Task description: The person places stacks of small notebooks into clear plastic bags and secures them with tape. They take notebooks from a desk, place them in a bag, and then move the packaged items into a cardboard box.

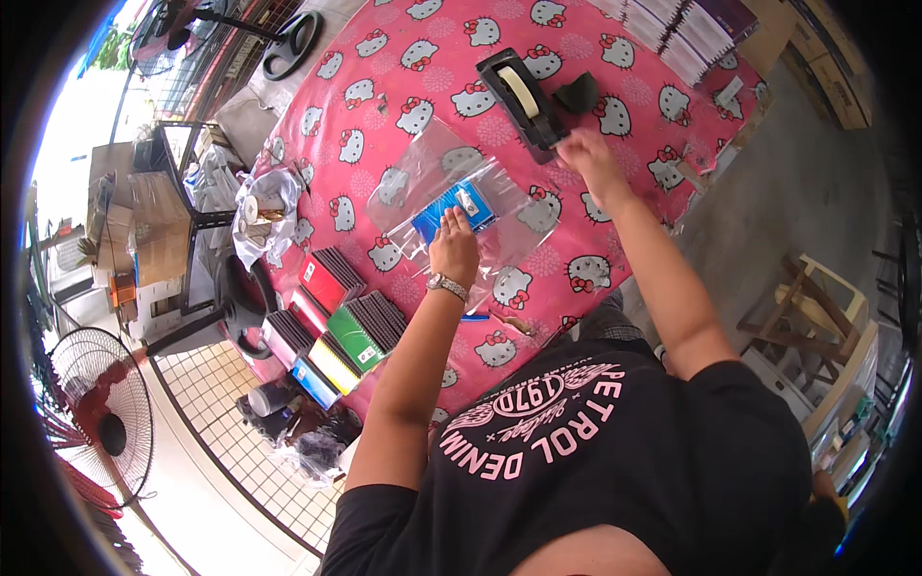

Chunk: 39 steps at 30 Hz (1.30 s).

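A small blue notebook (434,221) lies inside a clear plastic bag (519,219) on the table. My left hand (455,248), with a watch at the wrist, rests flat on the notebook through the plastic, fingers stretched out. Farther off and to the right stands a black tape dispenser (501,79) holding a roll of pale tape (520,92). At its near end is my right hand (593,165), fingers drawn together and slightly blurred. Whatever they pinch is too small to make out.
Stacks of spiral notebooks in red (327,278), green (357,336) and other colours sit at the table's left. More notebooks (663,34) are piled at the far right. A blue pen (474,318) lies near me. A fan (96,418) stands left.
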Available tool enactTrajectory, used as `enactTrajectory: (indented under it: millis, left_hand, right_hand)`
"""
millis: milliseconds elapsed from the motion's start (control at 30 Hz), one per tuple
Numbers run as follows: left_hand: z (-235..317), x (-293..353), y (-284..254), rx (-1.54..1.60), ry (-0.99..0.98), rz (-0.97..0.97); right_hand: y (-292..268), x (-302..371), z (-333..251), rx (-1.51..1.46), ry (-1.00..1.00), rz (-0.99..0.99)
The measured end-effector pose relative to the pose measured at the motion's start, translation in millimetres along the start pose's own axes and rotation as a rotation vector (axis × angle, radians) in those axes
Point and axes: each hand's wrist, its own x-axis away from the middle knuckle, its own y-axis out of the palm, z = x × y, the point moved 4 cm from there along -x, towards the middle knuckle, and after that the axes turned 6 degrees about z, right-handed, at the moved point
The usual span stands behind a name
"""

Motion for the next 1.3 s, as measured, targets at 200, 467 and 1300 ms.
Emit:
enactTrajectory:
  millis: [200, 467, 1300]
  left_hand:
    - [-5, 3, 11, -0.012, 0.070, 0.119]
    - [-10, 18, 16, 0.092, 0.036, 0.280]
    - [28, 19, 4, 0.276, -0.310, 0.517]
  right_hand:
    - [3, 25, 58, -0.576, 0.740, -0.195]
    - [135, 56, -10, 0.048, 0.581, -0.850]
    - [180, -50, 24, 1.246, -0.419, -1.063]
